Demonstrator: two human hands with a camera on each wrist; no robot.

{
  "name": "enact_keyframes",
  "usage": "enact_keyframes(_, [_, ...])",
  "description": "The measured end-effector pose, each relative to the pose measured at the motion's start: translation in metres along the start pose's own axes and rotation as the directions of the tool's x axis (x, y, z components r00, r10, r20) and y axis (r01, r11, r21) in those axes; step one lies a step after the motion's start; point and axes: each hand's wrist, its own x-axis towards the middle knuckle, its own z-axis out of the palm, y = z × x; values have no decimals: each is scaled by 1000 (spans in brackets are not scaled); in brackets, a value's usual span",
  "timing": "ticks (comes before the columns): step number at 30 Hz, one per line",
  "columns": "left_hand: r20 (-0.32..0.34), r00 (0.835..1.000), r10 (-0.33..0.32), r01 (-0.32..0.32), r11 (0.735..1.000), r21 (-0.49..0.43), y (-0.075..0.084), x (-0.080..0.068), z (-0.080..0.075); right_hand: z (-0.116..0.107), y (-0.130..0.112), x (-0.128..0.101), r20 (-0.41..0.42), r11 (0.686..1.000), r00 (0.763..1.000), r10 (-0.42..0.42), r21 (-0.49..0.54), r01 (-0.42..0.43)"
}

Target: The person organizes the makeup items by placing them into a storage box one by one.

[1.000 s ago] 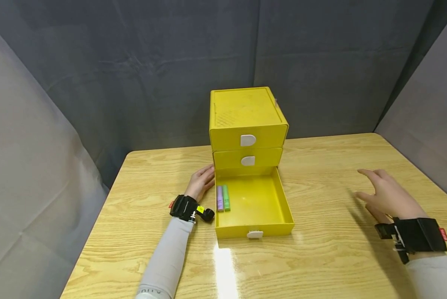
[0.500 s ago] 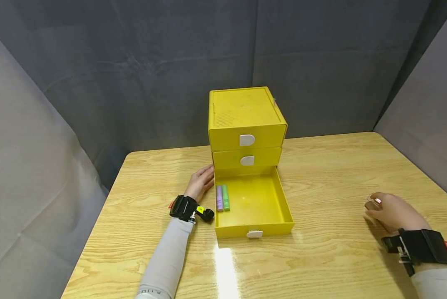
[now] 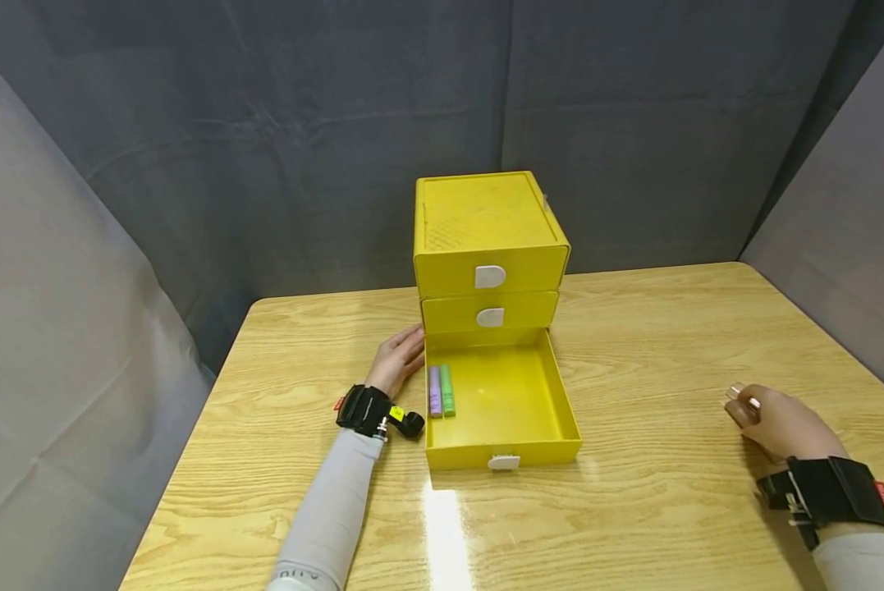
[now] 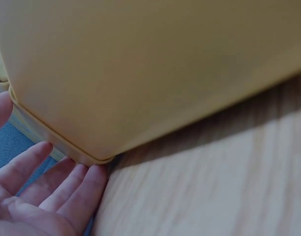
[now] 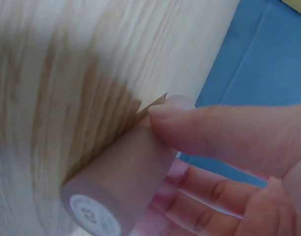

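A yellow three-drawer cabinet (image 3: 489,238) stands on the wooden table (image 3: 634,492). Its bottom drawer (image 3: 538,447) is pulled out, and a purple stick (image 3: 435,391) and a green stick (image 3: 447,390) lie along its left side. My left hand (image 3: 397,359) rests flat against the cabinet's left wall, fingers straight (image 4: 47,191) at its lower corner (image 4: 94,158). At the right, my right hand (image 3: 770,419) holds a small pale pink tube (image 3: 739,397), seen up close (image 5: 121,184) pinched between thumb and fingers.
Grey cloth walls close in the table at the back and on both sides. Black camera straps sit on both wrists (image 3: 368,410) (image 3: 829,491).
My right hand dropped from a raised, spread pose to the table at the right, curled round the pink tube and lifted it slightly. The left hand and the drawer stayed still.
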Motion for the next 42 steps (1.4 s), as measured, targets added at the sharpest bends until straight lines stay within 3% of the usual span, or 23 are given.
enact_keyframes(9, [-5,1000,6,-6,1000,4,1,-1,1,4,2,2,32,1000,999,7,0,-7])
enact_keyframes(15, [-1,1000,15,-15,1000,4,1,0,1,5,1,2,-3,1000,1000,17,-2,-17])
enact_keyframes(21, [-4,1000,10,-10,1000,14,0,0,1,1,-10,4,-31,996,998,-58,66,60])
enact_keyframes(30, [-15,1000,1,-1,1000,-2,-1,0,1,-35,-69,14,-62,955,985,-160,244,171])
enact_keyframes(35, [-13,1000,-4,4,1000,-3,0,0,1,-54,-112,20,-74,940,972,-222,250,234])
enact_keyframes(42, [7,1000,25,-25,999,-23,-2,1,0,-67,-170,29,-20,918,950,-312,252,307])
